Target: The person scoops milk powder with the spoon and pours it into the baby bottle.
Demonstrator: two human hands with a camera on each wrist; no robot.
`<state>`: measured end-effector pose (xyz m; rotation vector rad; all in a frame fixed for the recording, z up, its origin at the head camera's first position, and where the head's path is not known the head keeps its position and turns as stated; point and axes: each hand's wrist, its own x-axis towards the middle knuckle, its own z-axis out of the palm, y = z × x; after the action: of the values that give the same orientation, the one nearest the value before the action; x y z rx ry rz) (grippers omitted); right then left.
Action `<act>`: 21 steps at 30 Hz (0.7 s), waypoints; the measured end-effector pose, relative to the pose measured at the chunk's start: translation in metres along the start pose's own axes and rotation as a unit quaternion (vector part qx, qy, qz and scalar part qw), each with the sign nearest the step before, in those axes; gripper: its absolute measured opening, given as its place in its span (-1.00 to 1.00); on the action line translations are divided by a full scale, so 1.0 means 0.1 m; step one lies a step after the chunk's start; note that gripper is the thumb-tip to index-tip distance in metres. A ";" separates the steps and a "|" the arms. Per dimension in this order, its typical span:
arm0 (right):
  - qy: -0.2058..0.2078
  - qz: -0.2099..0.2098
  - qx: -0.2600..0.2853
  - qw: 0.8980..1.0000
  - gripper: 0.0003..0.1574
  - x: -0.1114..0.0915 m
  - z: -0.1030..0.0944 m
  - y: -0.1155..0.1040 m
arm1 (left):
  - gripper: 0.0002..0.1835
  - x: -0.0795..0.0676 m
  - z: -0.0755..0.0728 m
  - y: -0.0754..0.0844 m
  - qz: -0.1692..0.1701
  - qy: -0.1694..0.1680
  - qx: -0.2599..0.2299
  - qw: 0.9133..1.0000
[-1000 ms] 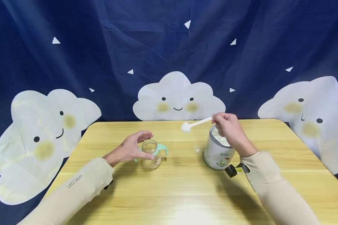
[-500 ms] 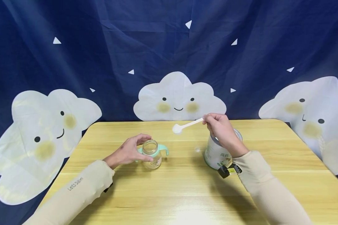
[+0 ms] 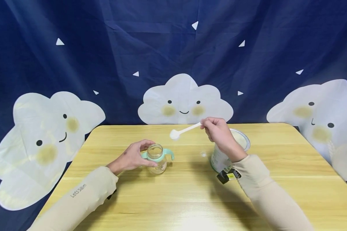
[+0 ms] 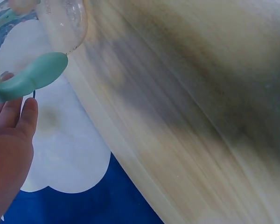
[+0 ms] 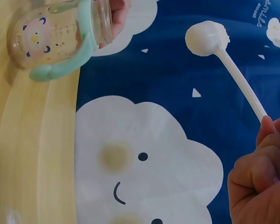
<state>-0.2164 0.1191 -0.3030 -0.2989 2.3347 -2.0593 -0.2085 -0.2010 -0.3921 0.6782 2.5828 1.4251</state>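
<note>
A clear baby bottle with mint-green handles stands uncapped on the table. My left hand holds it around the upper body, thumb in front and fingers behind. The left wrist view shows one green handle close up. Above the table, my right hand pinches the end of a white measuring scoop. White powder is heaped in its bowl, as the right wrist view of the scoop shows. Behind the right wrist stands an open milk powder can, partly hidden by that hand and forearm.
The pale wooden table ends at a rounded far edge. Beyond it hangs a dark blue curtain with smiling clouds. A small clear or whitish spot lies on the tabletop left of the can.
My right hand has carried the filled scoop left, away from over the can and closer to the bottle. The left hand has closed in around the bottle, which stays in place.
</note>
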 end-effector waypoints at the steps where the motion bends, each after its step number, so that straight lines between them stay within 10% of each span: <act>1: 0.000 0.001 -0.003 1.000 -0.69 0.00 0.01 0.00 | -0.22 0.00 0.00 0.00 0.000 0.000 -0.003 1.000; 21: 0.002 0.011 -0.015 1.000 -0.68 0.11 0.29 0.12 | -0.28 -0.02 0.02 -0.07 -0.007 0.011 -0.010 1.000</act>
<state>-0.2251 0.0905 -0.3168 -0.2680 2.3624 -2.0172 -0.2085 -0.2034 -0.3994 0.6448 2.5806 1.4599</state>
